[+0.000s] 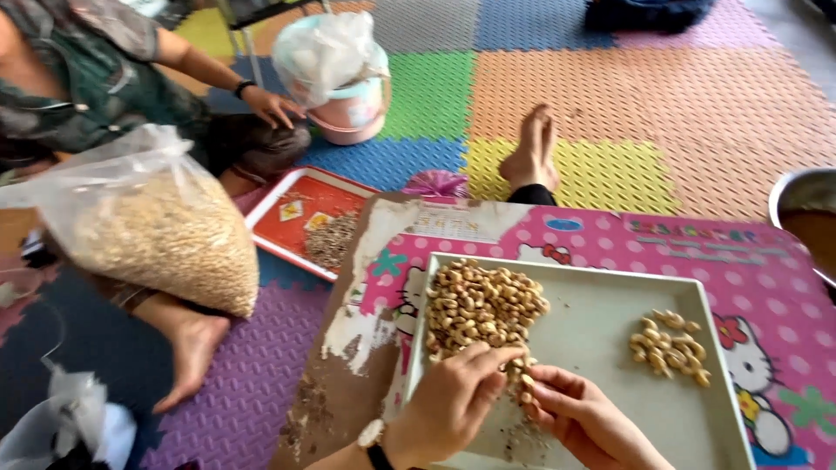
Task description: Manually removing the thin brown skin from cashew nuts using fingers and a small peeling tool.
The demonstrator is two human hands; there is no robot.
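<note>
Left hand (448,402) and right hand (582,419) meet over the near edge of one grey tray (601,348); fingertips of both pinched together on a single cashew (525,380). Two piles on the tray: big cashew pile (481,306) touching the fingertips just beyond, small pile (669,345) well right of them. Tray sits on one pink low table (766,287). Farther left: one clear bag of nuts (157,228), one red tray (309,222), one pink bucket (348,106) by a second person's hand (272,106).
</note>
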